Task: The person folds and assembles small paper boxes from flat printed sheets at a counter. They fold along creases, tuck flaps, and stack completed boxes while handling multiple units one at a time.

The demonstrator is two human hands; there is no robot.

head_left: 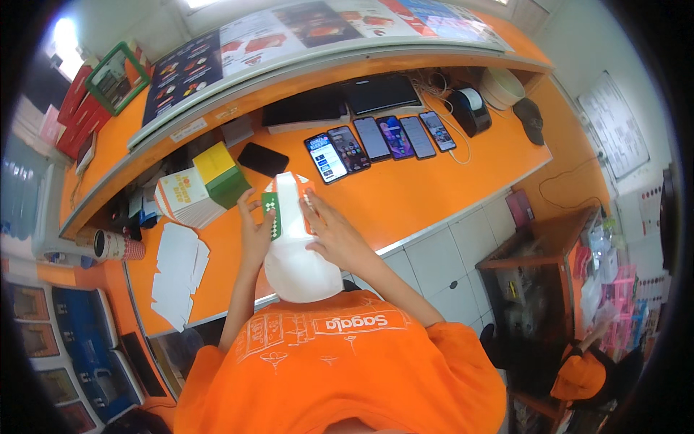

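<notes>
Between my hands, close to my chest and over the table's near edge, is a partly folded paper food box [293,217] with a white inside and green and orange printed side panels. My left hand [254,230] grips its green side, fingers bent along the panel. On the orange side, my right hand [336,230] presses with its fingertips on the panel and its thumb toward the white inside. To the left stand a stack of printed white cartons [186,201] and a yellow-green box [220,173]. Flat white card blanks [177,271] lie on the orange table [405,199].
Several lit phones [390,137] lie in a row farther back, with a dark phone [263,159] left of them. A small black printer [470,112], cables and a cap [528,121] are at the right. Patterned paper cups [119,246] lie at left. A shelf [347,61] overhangs the back.
</notes>
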